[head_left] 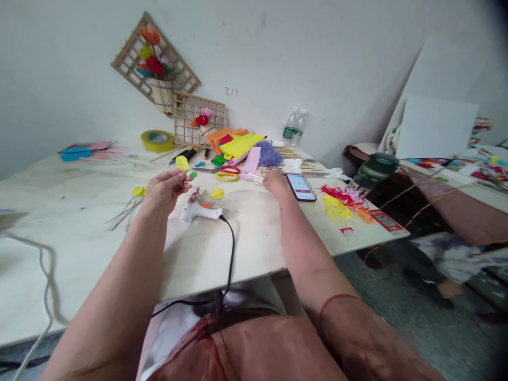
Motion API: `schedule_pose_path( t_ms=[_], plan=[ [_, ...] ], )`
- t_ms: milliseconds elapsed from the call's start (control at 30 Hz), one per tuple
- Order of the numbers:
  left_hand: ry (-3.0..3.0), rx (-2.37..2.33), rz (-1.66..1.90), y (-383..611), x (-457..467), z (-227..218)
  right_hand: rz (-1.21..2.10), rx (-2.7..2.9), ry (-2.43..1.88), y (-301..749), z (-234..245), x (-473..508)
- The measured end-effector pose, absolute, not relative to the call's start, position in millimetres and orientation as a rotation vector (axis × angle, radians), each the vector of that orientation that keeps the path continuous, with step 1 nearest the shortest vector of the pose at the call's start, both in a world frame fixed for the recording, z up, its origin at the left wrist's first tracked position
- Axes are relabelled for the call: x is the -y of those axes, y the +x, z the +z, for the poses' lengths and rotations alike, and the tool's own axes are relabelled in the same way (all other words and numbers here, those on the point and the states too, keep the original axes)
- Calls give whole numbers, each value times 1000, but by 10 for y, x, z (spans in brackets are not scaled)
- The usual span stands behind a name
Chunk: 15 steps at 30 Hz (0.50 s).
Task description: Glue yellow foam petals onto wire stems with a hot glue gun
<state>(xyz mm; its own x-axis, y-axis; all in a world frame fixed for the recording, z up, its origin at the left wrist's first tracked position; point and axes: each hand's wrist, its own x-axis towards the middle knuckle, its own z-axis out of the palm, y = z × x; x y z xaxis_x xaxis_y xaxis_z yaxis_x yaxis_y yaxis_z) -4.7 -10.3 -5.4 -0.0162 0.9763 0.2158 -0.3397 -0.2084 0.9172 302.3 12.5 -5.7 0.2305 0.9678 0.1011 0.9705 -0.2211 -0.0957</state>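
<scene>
Tabletop (254, 243) filled much of the head view, its front edge running just before the person's body and its right corner jutting out over the floor (357, 307). The left hand (164, 190) hung above it, fingers pinching a small yellow piece (182, 162) that stood up from their tips. Just right of that hand lay a white glue gun (202, 212), its black cord (232, 248) dropping over the front edge. A broad stretch of pale surface ran between the gun and the right forearm. The right hand (274, 181) was at the left side of a phone (301, 187); whether its fingers gripped anything could not be told. Beyond the hands, scissors (216, 170), coloured paper (246, 144) and thin sticks (307, 157) crowded the far side toward the wall (254, 63), leaving little room there. Shredded strips (336, 209) and a red card (386, 220) lay near the right edge. Thin stems (127, 211) with yellow tops lay just left of the left wrist, and a white cable (47, 286) crossed the near-left part.
</scene>
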Motion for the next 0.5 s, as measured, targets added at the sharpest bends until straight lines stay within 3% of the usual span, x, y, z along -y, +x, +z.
schedule_pose_path(
  t_ms=[500],
  plan=[
    [1078,-878,1463,-12,135,-41,-242,1974,-2321,3008,-276,-248]
  ],
)
